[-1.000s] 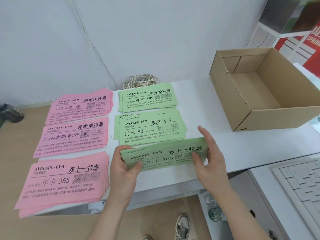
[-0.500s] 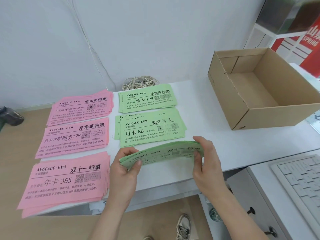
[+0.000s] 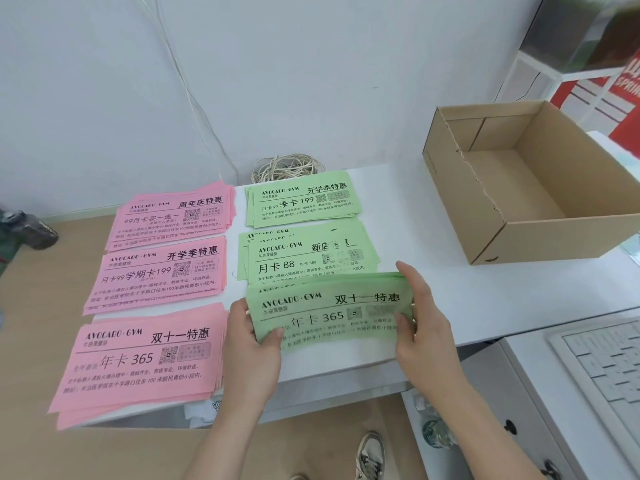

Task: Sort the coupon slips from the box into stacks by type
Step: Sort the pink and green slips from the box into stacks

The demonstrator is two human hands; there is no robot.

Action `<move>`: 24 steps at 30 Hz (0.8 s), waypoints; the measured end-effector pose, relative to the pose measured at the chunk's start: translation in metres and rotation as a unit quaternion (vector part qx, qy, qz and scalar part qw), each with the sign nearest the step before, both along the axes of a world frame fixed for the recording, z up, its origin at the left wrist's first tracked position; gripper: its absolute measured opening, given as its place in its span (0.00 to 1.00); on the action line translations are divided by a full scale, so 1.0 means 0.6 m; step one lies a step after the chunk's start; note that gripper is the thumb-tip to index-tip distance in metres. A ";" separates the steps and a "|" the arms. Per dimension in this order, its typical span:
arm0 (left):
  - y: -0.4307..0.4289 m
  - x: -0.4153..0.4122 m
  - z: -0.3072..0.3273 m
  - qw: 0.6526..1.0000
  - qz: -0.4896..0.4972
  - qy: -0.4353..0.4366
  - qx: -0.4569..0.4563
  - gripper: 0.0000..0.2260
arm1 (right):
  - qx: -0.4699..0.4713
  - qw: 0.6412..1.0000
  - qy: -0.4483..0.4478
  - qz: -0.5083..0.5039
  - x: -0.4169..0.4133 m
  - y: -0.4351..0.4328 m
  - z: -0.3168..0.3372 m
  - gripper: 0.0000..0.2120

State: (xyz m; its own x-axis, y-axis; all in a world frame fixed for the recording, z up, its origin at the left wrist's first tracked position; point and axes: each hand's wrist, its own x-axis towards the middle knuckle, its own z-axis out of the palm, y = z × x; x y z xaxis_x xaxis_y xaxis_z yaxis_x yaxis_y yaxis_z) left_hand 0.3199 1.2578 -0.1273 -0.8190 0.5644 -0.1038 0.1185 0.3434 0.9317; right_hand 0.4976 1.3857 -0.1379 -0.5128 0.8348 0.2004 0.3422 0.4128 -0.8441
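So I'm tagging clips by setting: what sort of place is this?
Probably a gym's front desk or office: pink and green paper slips printed AVOCADO GYM lie sorted on a white desk, beside a white keyboard and a brown cardboard box.

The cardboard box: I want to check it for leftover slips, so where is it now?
In the head view the cardboard box sits at the table's far right, beyond the right hand, right of the green stacks.

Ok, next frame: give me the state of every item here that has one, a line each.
Cardboard box: open, empty.
Green 365 stack: held at both ends, bowed, face up.
Left hand: grip on the stack's left end.
Right hand: grip on the stack's right end.
Three pink stacks: lying flat, face up.
Two other green stacks: flat, loosely fanned.
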 end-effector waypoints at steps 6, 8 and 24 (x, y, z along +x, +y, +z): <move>-0.016 0.013 -0.002 0.979 -0.045 0.127 -0.156 0.31 | -0.093 0.986 -0.138 -0.022 -0.004 0.002 0.012 0.33; -0.020 0.016 -0.004 0.960 -0.062 0.194 -0.190 0.29 | -0.053 0.976 -0.207 -0.033 -0.006 0.003 0.012 0.27; -0.042 0.027 -0.014 0.877 -0.167 0.330 -0.306 0.44 | 0.074 0.914 -0.394 0.055 0.005 -0.019 0.025 0.46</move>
